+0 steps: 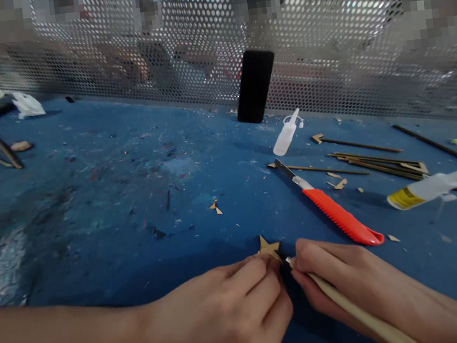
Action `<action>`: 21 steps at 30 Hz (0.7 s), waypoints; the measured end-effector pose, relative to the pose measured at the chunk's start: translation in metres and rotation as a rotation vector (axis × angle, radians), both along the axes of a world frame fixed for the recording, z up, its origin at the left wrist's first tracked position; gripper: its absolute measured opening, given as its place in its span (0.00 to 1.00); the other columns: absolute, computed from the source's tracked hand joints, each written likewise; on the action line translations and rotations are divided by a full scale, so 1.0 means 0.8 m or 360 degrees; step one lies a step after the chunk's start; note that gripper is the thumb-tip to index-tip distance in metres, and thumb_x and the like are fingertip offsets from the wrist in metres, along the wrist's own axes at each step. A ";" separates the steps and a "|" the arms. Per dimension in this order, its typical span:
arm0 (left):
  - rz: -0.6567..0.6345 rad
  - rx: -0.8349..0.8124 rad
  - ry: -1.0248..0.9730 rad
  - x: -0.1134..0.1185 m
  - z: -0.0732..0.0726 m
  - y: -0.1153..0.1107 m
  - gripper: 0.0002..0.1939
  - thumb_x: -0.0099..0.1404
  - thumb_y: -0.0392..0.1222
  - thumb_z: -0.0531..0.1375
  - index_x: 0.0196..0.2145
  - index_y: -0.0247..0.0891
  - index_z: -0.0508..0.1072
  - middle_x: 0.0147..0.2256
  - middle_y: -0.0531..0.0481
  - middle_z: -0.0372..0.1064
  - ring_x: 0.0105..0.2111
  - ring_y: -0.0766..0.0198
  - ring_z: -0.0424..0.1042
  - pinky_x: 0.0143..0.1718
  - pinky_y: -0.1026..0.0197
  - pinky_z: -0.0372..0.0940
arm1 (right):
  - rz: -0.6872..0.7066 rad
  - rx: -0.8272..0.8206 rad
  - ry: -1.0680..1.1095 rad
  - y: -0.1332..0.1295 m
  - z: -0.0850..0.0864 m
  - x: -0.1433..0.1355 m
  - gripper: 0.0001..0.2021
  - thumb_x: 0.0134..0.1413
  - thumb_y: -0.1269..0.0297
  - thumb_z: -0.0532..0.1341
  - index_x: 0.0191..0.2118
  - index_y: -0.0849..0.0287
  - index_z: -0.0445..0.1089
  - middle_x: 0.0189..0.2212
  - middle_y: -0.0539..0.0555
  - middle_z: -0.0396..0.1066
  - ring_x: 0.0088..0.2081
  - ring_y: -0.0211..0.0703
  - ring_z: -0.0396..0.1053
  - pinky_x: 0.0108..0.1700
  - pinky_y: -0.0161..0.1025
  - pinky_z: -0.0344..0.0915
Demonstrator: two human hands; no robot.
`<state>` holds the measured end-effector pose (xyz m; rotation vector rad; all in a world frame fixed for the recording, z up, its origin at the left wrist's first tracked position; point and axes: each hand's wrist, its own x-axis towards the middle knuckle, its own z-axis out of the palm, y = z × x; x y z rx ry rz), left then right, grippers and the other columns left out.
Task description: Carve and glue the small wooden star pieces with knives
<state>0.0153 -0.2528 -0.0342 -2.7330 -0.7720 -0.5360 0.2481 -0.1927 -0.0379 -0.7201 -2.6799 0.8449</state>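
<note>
At the front of the blue table, my left hand [236, 308] is closed, its fingertips on a small tan star [268, 245], which looks like thin wood or card. The lower part of the star is hidden by my fingers. My right hand [343, 274] pinches a slim tool with a pale handle and a shiny metal collar, seemingly a paintbrush [351, 307]. Its dark tip reaches the star's right side, though whether they touch I cannot tell. Beyond my right hand lies a red-handled utility knife [336, 214], its blade pointing away to the left.
A white glue bottle [286, 134] and a yellow-labelled bottle [416, 191] lie at the right, near thin dark sticks [380, 162]. A phone [255, 86] leans on the perforated metal screen [197, 37]. Small scraps [216, 206] lie mid-table; more sticks [3, 148] are at left.
</note>
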 end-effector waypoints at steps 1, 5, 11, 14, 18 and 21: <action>-0.0003 0.0000 0.0005 0.000 0.000 0.000 0.16 0.75 0.30 0.50 0.46 0.30 0.78 0.45 0.44 0.79 0.44 0.61 0.77 0.52 0.61 0.69 | 0.0004 0.0006 -0.0021 -0.001 -0.006 0.001 0.09 0.70 0.69 0.54 0.34 0.55 0.60 0.28 0.46 0.65 0.24 0.32 0.61 0.25 0.31 0.56; -0.0015 -0.0028 -0.0001 -0.001 0.000 0.002 0.17 0.75 0.30 0.49 0.46 0.31 0.79 0.45 0.44 0.79 0.45 0.60 0.76 0.50 0.61 0.70 | 0.0000 0.0013 -0.0106 -0.004 -0.019 0.005 0.08 0.68 0.73 0.54 0.36 0.55 0.58 0.31 0.47 0.67 0.27 0.33 0.64 0.26 0.32 0.57; -0.0020 -0.0020 0.0013 -0.002 0.001 0.003 0.17 0.75 0.30 0.49 0.45 0.30 0.78 0.44 0.43 0.79 0.44 0.61 0.76 0.52 0.61 0.70 | 0.0013 0.0069 -0.0080 -0.009 -0.011 0.000 0.11 0.64 0.80 0.53 0.35 0.55 0.57 0.31 0.47 0.68 0.27 0.32 0.64 0.27 0.32 0.58; -0.0019 -0.0007 0.0017 -0.001 0.001 0.002 0.17 0.75 0.29 0.48 0.45 0.30 0.78 0.43 0.43 0.79 0.44 0.60 0.76 0.51 0.61 0.70 | -0.0025 0.0064 -0.0046 -0.009 -0.008 -0.003 0.11 0.64 0.79 0.52 0.34 0.54 0.56 0.31 0.47 0.68 0.26 0.32 0.63 0.26 0.33 0.58; -0.0006 -0.0014 -0.0014 0.000 0.002 0.001 0.18 0.75 0.28 0.47 0.43 0.31 0.78 0.41 0.45 0.79 0.42 0.60 0.77 0.51 0.61 0.70 | -0.0025 0.0069 -0.0049 -0.007 -0.006 -0.006 0.10 0.67 0.78 0.51 0.35 0.55 0.58 0.30 0.47 0.68 0.25 0.32 0.64 0.26 0.32 0.60; -0.0023 -0.0026 -0.0001 0.000 0.002 0.001 0.18 0.75 0.29 0.48 0.44 0.31 0.78 0.43 0.45 0.79 0.44 0.60 0.77 0.51 0.62 0.71 | -0.0071 0.0110 -0.0032 -0.008 -0.007 -0.006 0.11 0.67 0.77 0.50 0.35 0.55 0.59 0.30 0.47 0.68 0.26 0.32 0.66 0.27 0.32 0.61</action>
